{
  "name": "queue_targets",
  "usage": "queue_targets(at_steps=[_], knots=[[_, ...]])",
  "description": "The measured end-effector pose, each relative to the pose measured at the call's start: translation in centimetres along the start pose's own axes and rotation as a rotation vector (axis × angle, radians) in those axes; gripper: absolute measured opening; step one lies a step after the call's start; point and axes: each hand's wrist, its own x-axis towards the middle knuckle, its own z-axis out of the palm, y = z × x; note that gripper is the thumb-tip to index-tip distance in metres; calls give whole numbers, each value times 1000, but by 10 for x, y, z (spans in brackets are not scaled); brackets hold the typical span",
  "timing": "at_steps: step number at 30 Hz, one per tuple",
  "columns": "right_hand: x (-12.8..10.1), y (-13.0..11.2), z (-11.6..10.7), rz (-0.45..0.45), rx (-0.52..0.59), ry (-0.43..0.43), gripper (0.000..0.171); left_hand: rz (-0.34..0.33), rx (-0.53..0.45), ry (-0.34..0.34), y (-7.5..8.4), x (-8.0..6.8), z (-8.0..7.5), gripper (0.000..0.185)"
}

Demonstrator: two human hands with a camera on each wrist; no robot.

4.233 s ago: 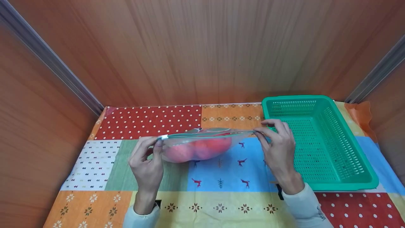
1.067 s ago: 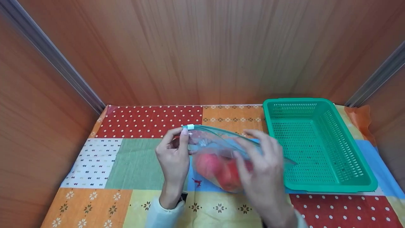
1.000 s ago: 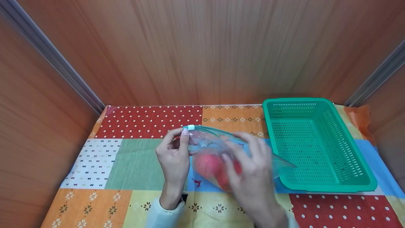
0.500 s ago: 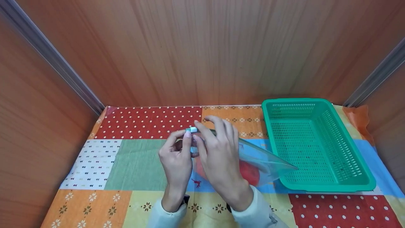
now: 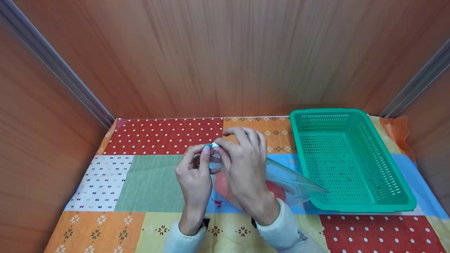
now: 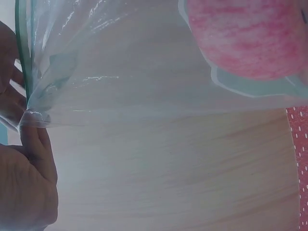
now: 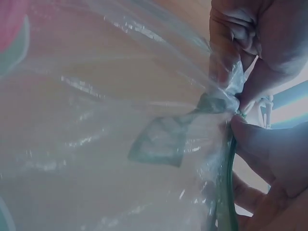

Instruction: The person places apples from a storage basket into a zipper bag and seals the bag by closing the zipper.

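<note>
Both hands meet at the middle of the head view, pinched on one corner of a clear zip bag (image 5: pixel 291 181). Left hand (image 5: pixel 195 174) holds that corner from the left side, thumb and forefinger closed on the plastic just under the small white slider (image 5: pixel 214 144); right hand (image 5: pixel 246 168) comes across from the right, its fingertips closed on the slider itself. Held so, the left hand seems to anchor the bag while the right has the slider ready to run along the green zip strip.

From that raised corner the bag slopes down toward the lower right of the frame, its far end resting on the near rim of a green basket (image 5: pixel 393 182). Red fruit (image 5: pixel 277 191) sags in the low part of the bag, mostly hidden behind the right wrist; the left wrist view shows one pink-red piece (image 6: pixel 245 38) pressed against the plastic.

Beneath lies a patchwork cloth (image 5: pixel 151 175) in red, orange, green, blue and yellow squares. Wooden walls (image 5: pixel 225 56) close the space behind and at both sides, with grey metal strips in the upper corners
</note>
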Motion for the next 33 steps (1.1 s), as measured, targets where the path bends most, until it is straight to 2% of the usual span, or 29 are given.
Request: queue_targets(at_steps=[17,33], knots=[[-5,20,-21,91,-54,21,25,16,47,40,0,1,-3,11],[-10,47,-38,56,-65,19,26,-4,-5,58,-3,4,-7,10]])
